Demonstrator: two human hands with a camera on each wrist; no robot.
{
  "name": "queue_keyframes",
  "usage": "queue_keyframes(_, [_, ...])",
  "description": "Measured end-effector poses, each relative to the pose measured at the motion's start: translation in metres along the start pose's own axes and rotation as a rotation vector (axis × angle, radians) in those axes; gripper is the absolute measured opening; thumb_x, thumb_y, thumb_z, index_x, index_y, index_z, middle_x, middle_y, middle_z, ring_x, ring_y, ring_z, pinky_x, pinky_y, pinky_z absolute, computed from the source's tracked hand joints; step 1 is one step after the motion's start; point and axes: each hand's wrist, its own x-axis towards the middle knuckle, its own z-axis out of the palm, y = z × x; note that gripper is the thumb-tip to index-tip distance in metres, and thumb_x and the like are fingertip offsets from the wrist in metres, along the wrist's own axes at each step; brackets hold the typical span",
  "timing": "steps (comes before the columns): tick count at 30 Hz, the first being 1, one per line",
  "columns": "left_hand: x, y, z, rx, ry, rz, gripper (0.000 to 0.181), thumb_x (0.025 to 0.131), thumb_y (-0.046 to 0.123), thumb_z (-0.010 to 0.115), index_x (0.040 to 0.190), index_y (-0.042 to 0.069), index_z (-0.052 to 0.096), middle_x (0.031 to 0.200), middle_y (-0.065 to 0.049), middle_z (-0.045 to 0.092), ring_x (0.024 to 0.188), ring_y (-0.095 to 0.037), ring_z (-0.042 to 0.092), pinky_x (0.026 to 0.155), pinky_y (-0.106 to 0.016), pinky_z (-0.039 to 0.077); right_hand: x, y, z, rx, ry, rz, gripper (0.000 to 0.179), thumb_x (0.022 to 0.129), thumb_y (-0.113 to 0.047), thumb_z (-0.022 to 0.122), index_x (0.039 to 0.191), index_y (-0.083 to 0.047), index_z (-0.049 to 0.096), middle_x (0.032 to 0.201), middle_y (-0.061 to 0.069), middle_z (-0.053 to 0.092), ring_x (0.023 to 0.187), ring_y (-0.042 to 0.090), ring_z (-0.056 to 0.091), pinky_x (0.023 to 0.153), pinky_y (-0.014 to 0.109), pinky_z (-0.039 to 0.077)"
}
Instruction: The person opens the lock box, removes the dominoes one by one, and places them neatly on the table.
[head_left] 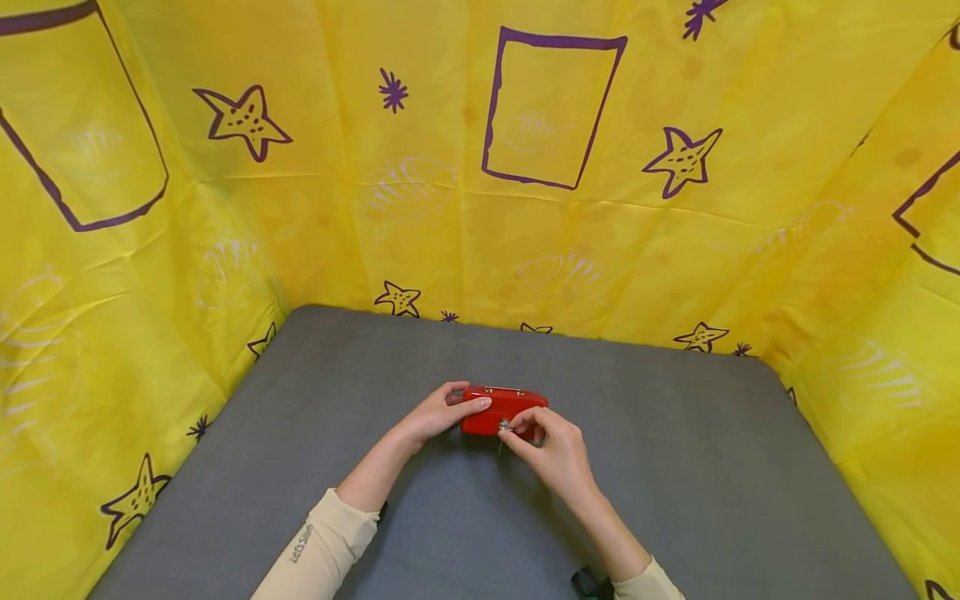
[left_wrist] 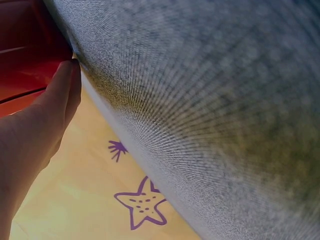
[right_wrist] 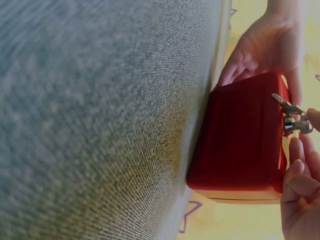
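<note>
A small red metal cash box point(head_left: 513, 402) with a thin silver handle point(head_left: 504, 391) on its lid lies on the grey table. My left hand point(head_left: 441, 414) grips the box's left end, thumb on top and fingers around the side. With thumb and forefinger, my right hand point(head_left: 558, 454) pinches a small silver key point(right_wrist: 302, 126) at the lock on the near side. A second key point(right_wrist: 284, 103) hangs beside it in the right wrist view. In the left wrist view, part of the red box point(left_wrist: 25, 65) shows against the left hand's fingers point(left_wrist: 60, 90).
The grey tabletop point(head_left: 337, 383) spreads around the box on all sides. Yellow cloth point(head_left: 450, 225) printed with purple starfish and frames walls off the back and both sides. A dark wrist device point(head_left: 587, 582) sits near the right sleeve.
</note>
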Motion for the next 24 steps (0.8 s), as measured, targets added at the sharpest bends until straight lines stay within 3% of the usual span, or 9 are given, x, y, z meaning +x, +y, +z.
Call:
queue_keyframes(8, [0.000, 0.001, 0.000, 0.000, 0.001, 0.002, 0.093, 0.064, 0.065, 0.068, 0.134, 0.010, 0.041, 0.133, -0.015, 0.045, 0.118, -0.033, 0.043, 0.095, -0.054, 0.034, 0.000, 0.001, 0.000, -0.001, -0.008, 0.003, 0.017, 0.072, -0.032, 0.078, 0.080, -0.027, 0.064, 0.074, -0.010, 0.059, 0.060, 0.006, 0.044, 0.053, 0.020, 0.038])
queue_keyframes(14, [-0.001, 0.001, 0.000, 0.005, 0.003, 0.000, 0.093, 0.065, 0.065, 0.068, 0.135, 0.010, 0.041, 0.134, -0.016, 0.044, 0.118, -0.033, 0.042, 0.095, -0.054, 0.035, -0.001, 0.003, -0.001, 0.060, -0.028, 0.004, 0.016, 0.074, -0.032, 0.077, 0.084, -0.025, 0.066, 0.076, -0.014, 0.060, 0.058, 0.008, 0.045, 0.051, 0.020, 0.039])
queue_keyframes(24, [-0.003, 0.002, 0.000, -0.001, 0.001, 0.013, 0.091, 0.066, 0.063, 0.069, 0.134, 0.010, 0.041, 0.132, -0.015, 0.045, 0.117, -0.033, 0.043, 0.094, -0.053, 0.036, 0.000, 0.011, -0.013, 0.169, -0.016, 0.172, 0.016, 0.079, -0.040, 0.070, 0.086, -0.027, 0.064, 0.074, -0.007, 0.057, 0.066, 0.011, 0.050, 0.054, 0.026, 0.042])
